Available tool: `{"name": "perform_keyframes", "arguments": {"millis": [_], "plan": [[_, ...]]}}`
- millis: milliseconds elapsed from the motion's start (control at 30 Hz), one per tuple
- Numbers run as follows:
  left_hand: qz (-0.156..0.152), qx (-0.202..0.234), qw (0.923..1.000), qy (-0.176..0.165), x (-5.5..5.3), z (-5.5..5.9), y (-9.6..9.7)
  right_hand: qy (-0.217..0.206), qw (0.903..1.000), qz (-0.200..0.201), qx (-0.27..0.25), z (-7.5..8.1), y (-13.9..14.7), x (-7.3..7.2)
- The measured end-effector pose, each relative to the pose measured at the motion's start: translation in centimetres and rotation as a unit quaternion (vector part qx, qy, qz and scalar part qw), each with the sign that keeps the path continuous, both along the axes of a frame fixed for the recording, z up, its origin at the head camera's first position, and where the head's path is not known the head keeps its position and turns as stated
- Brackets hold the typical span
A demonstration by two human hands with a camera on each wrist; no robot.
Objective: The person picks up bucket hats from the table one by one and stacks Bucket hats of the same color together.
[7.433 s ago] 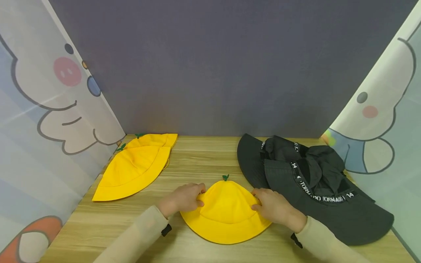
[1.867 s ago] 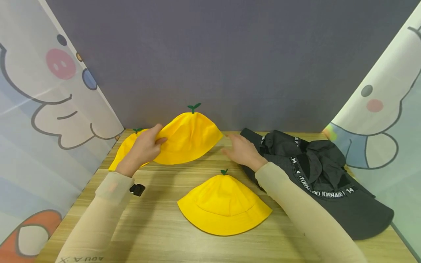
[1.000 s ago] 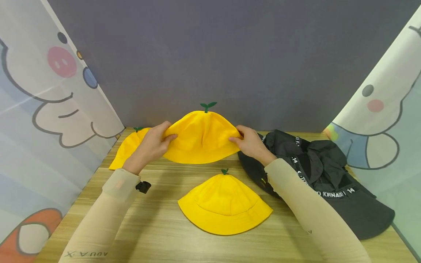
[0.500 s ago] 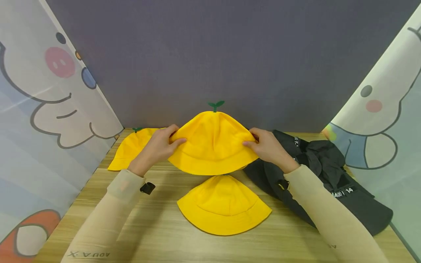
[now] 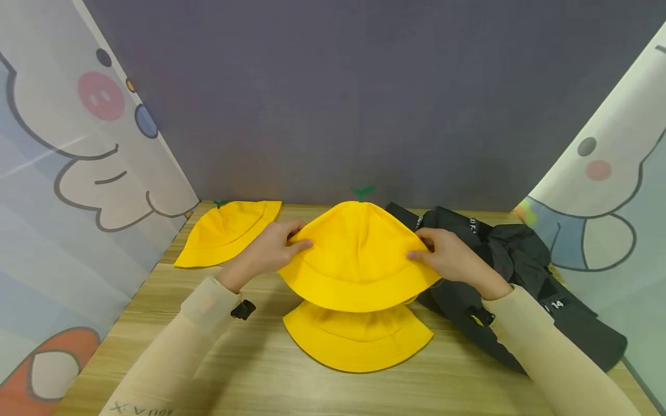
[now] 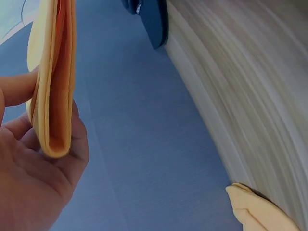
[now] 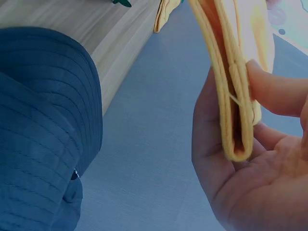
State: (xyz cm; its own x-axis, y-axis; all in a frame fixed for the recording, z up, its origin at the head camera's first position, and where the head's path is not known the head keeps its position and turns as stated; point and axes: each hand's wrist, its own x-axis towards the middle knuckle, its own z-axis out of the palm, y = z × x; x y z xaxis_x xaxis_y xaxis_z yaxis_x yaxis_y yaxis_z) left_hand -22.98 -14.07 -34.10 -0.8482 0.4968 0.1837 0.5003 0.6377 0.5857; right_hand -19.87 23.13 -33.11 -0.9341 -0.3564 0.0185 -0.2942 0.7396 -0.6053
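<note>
Both hands hold up a yellow bucket hat [image 5: 359,254] with a green sprout on top. My left hand [image 5: 270,251] pinches its left side, thumb in front. On the opposite side my right hand [image 5: 455,257] pinches the hat the same way. In the left wrist view the folded edge of the held hat [image 6: 57,110] sits between thumb and fingers; the right wrist view shows the other folded edge of the hat [image 7: 236,110]. Below and partly hidden by it, a second yellow hat [image 5: 359,346] lies on the table.
A third yellow hat [image 5: 229,231] lies at the back left of the wooden table [image 5: 250,370]. Black hats [image 5: 520,248] with white lettering overlap at the right, partly behind my right arm. A grey panel [image 5: 343,104] stands at the back, with cartoon-printed panels on both sides.
The held hat was lifted from the left pile, my right hand took its other side, and it has moved right and down over the hat on the table.
</note>
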Motion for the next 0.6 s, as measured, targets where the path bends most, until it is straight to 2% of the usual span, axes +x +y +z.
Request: {"name": "perform_keyframes", "arguments": {"millis": [200,400,600], "plan": [[-0.023,-0.033,0.9988,-0.027,0.7,-0.8,0.3,-0.023,0.9997,0.01,-0.004,-0.9,0.7,1.0],[-0.06,-0.038,0.9951,-0.069,1.3,-2.0,0.3,-0.05,0.9983,0.027,0.007,-2.1,1.2,1.7],[-0.062,-0.066,0.9922,-0.086,2.0,-2.9,0.5,-0.08,0.9964,0.028,0.0,-3.5,1.1,2.6]]}}
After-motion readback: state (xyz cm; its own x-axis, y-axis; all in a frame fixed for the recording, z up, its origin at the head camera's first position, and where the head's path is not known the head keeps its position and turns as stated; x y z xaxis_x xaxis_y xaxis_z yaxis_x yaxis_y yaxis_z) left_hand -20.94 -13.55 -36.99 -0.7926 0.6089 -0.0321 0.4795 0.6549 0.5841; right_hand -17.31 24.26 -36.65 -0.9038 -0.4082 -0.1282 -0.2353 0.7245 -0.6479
